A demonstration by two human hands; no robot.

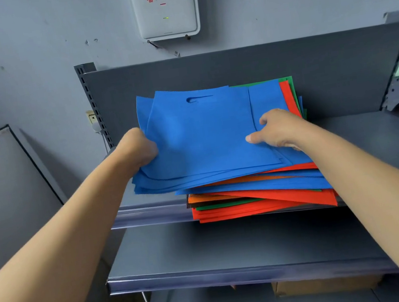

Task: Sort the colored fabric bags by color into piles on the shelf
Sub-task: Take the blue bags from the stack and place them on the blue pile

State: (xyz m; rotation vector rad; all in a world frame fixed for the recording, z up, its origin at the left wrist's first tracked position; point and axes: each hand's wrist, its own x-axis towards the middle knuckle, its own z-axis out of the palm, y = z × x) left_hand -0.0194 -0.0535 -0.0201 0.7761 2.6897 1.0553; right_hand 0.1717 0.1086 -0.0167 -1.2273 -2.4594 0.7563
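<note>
Grey panel point(2, 182) leans on the wall at far left. Left hand point(138, 148) grips the left edge of the blue bags point(203, 134), fingers clamped round the bundle's edge, which sticks out past the stack's left side toward the shelf's left edge. The blue bags lie on top of the mixed stack point(266, 201) of red, orange, green and blue bags, at the middle of the shelf point(372, 128), with the stack's near end hanging over the shelf's front edge. White wall box point(164, 5) hangs above. Right hand point(278, 128) rests on the right part of the top blue bag, thumb out flat and fingers curled down; cannot tell whether they pinch fabric. Lower shelf point(235, 249) sits beneath, with a cardboard box point(324, 285) under it.
</note>
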